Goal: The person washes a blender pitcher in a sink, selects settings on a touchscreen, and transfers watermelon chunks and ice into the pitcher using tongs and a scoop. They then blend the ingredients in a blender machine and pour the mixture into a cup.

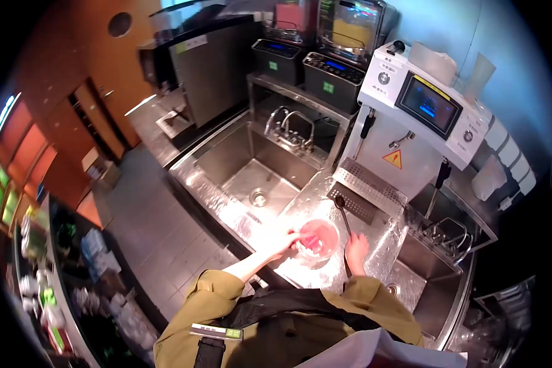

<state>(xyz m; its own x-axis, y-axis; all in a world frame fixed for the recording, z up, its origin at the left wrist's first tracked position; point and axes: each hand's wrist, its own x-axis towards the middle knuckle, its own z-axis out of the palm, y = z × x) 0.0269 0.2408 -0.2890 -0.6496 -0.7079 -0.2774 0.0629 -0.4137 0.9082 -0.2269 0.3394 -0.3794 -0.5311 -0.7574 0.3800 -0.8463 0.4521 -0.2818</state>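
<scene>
My left hand (286, 241) grips the near-left rim of a round clear container (331, 236), with the fingertips at its edge. Inside the container lies something pink and white, washed out by bright light, so I cannot make out what it is. To the right, my right hand (356, 248) is closed round the handle of a long dark spoon (343, 216). The spoon's bowl points away from me, near the perforated drip tray (354, 203). Container and hands are over the wet steel counter (306, 273) between two sinks.
A steel sink (239, 172) with taps lies to the left, another sink (411, 282) to the right. Behind the counter stands a white machine (380, 144) with a screen and levers. Two blenders (331, 76) sit on a raised shelf. Bottles (46, 294) line a rack at far left.
</scene>
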